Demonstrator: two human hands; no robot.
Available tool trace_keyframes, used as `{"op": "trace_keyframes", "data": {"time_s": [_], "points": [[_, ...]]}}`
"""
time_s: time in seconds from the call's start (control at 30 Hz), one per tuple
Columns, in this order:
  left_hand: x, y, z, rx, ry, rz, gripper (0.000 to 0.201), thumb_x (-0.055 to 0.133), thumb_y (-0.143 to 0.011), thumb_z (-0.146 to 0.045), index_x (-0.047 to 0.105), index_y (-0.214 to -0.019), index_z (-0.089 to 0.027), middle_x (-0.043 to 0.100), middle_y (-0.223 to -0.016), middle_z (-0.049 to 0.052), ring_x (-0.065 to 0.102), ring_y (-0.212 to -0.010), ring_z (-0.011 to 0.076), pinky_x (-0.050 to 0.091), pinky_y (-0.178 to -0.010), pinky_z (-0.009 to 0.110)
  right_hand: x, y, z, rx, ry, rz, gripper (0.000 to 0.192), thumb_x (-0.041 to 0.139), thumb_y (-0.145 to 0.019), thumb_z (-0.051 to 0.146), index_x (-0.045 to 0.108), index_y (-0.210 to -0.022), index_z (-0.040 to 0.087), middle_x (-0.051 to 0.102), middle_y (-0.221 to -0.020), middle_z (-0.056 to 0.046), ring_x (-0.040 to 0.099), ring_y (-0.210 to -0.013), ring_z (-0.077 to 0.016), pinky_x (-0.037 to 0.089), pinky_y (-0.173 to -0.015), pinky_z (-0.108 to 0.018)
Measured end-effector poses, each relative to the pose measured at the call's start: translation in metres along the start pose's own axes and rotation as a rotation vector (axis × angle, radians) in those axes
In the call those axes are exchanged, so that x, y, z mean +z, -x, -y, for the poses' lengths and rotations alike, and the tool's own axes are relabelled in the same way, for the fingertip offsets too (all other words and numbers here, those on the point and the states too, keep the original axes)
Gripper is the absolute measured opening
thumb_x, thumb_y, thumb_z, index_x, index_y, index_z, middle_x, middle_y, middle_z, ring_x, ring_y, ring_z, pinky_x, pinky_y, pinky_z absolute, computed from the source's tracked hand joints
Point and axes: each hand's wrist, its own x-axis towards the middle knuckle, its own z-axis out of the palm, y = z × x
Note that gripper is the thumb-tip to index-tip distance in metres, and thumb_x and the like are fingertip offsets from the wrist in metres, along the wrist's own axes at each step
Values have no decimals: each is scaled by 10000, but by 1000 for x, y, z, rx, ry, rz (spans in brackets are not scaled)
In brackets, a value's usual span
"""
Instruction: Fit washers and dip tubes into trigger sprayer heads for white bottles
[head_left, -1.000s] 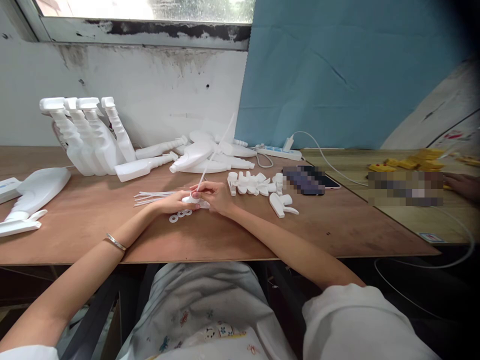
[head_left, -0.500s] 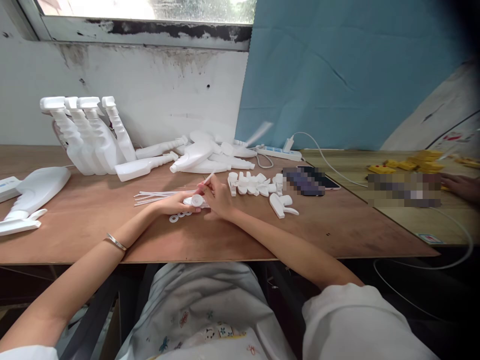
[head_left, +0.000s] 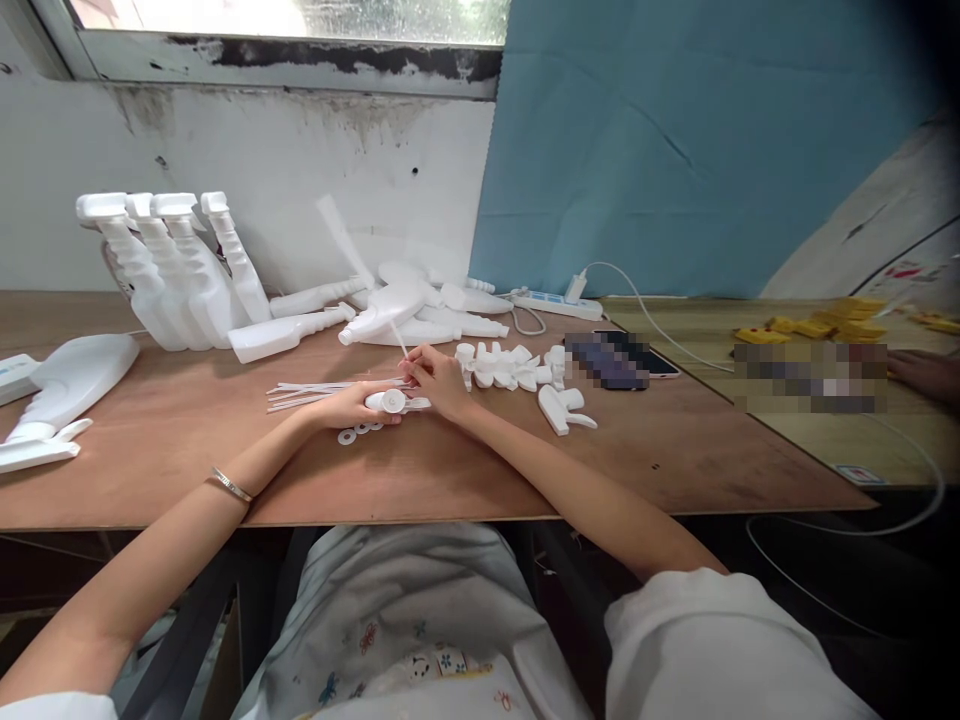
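My left hand [head_left: 351, 404] rests on the brown table [head_left: 465, 470] and holds a white spray trigger head [head_left: 394, 402] lying on its side. My right hand [head_left: 439, 378] pinches the lower end of a thin white dip tube [head_left: 352, 262], which slants up and to the left, blurred. Small white washers [head_left: 358, 432] lie just in front of my left hand. A bundle of white tubes [head_left: 307, 393] lies behind it. More white trigger heads [head_left: 517, 368] sit to the right of my right hand.
White spray bottles [head_left: 176, 270] lean against the wall at the back left; others lie flat [head_left: 405, 305]. A phone [head_left: 622, 358] and power strip [head_left: 555, 303] lie at the right. Another person's hand [head_left: 926, 368] rests by yellow parts [head_left: 825, 322] on the neighbouring table.
The dip tube in my right hand swung from pointing up-right to slanting up-left. My right hand shifted slightly back and right. The trigger head now lies more exposed in my left hand.
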Motion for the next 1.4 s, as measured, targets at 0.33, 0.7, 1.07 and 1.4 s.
{"op": "trace_keyframes", "data": {"time_s": [0.33,0.7,1.07,1.4], "points": [[-1,-1,1,44,-17,-2,453,585,-740,-405,583,-1132,-178,604,-1115,55,532,-1033,221,385,-905,281,-4,-2,-8,-33,284,132,128,548,-823,242,661,-840,185,677,-772,-7,578,-726,-138,378,-650,-232],[-1,2,-1,-28,16,-2,532,597,-725,-435,535,-1197,-196,619,-1084,34,557,-953,212,427,-813,260,-2,0,-5,-36,534,155,198,508,-847,235,628,-996,185,660,-964,-28,500,-959,-189,375,-827,-276],[-2,4,-13,-137,273,-152,317,676,-630,-390,632,-830,-148,612,-718,1,532,-652,139,422,-604,224,-1,5,2,194,834,111,249,428,-880,263,554,-961,63,599,-996,-182,535,-961,-275,403,-800,-351],[-1,-1,4,-97,462,-457,331,570,-730,-476,487,-702,-157,481,-671,-3,449,-598,100,390,-569,236,-2,3,1,209,912,162,289,321,-935,301,515,-963,89,647,-871,-190,618,-870,-262,445,-681,-325]]}}
